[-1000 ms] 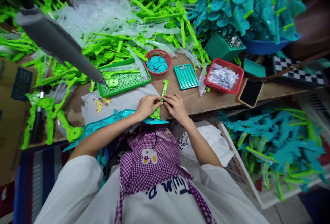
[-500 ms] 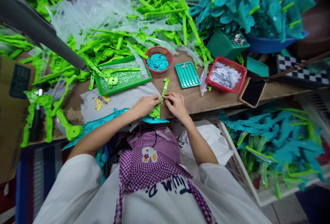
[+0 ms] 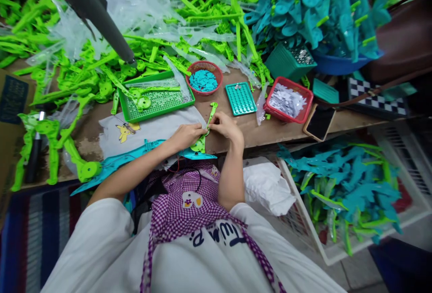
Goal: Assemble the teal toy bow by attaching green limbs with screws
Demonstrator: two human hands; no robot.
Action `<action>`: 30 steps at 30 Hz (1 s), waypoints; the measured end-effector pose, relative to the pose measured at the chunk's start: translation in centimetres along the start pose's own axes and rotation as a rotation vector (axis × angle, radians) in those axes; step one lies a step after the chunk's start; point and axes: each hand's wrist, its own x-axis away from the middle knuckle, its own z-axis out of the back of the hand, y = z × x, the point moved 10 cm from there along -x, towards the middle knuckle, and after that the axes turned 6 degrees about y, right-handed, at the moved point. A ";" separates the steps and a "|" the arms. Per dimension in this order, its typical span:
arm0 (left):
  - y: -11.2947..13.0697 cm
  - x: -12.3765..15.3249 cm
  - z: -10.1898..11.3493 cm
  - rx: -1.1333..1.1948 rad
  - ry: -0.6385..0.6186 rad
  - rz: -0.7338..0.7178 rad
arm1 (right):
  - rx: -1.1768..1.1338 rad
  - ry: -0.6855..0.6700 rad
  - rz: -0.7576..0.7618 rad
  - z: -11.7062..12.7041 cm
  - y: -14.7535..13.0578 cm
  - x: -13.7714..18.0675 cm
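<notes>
A slim green plastic part lies on the wooden bench, running from near the bench edge up toward the trays. My left hand pinches its lower half from the left. From the right, my right hand closes its fingers on the middle of the same part. Under my left wrist lies a long teal plastic piece on a grey cloth with a yellow figure printed on it.
Behind my hands stand a green tray, a red round basket of teal pieces, a teal grid tray and a red basket of white pieces. A phone lies right. Green and teal parts are heaped at the back; a white crate holds more.
My right elbow has swung in toward my body and the right hand now sits more upright on the green part. The view has shifted slightly left; the grey pole moved up.
</notes>
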 end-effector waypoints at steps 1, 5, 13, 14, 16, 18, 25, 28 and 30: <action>0.0 0.1 0.1 0.000 0.014 0.003 | -0.002 -0.010 0.014 -0.1 -0.1 -0.1; 0.3 0.2 0.7 0.005 0.043 0.022 | 0.005 -0.013 0.040 0.0 -0.2 0.1; 1.7 0.9 1.2 -0.052 -0.043 0.164 | 0.031 -0.024 0.052 0.0 -0.3 0.1; 1.9 1.0 1.1 -0.061 -0.050 0.169 | 0.022 -0.017 0.056 0.0 -0.3 0.2; 2.3 1.1 0.8 -0.070 -0.060 0.163 | 0.002 -0.002 0.072 0.0 -0.3 0.3; 2.5 1.2 0.5 -0.076 -0.067 0.155 | -0.014 0.009 0.089 0.0 -0.4 0.5; 2.3 3.4 1.7 -0.137 0.021 0.186 | 0.002 0.012 0.105 0.1 -0.5 0.9; 2.3 4.6 2.4 -0.085 0.108 0.198 | -0.001 0.026 0.119 0.2 -0.5 1.0; 2.8 5.0 2.0 -0.045 0.106 0.172 | 0.005 0.036 0.121 0.1 -0.4 1.1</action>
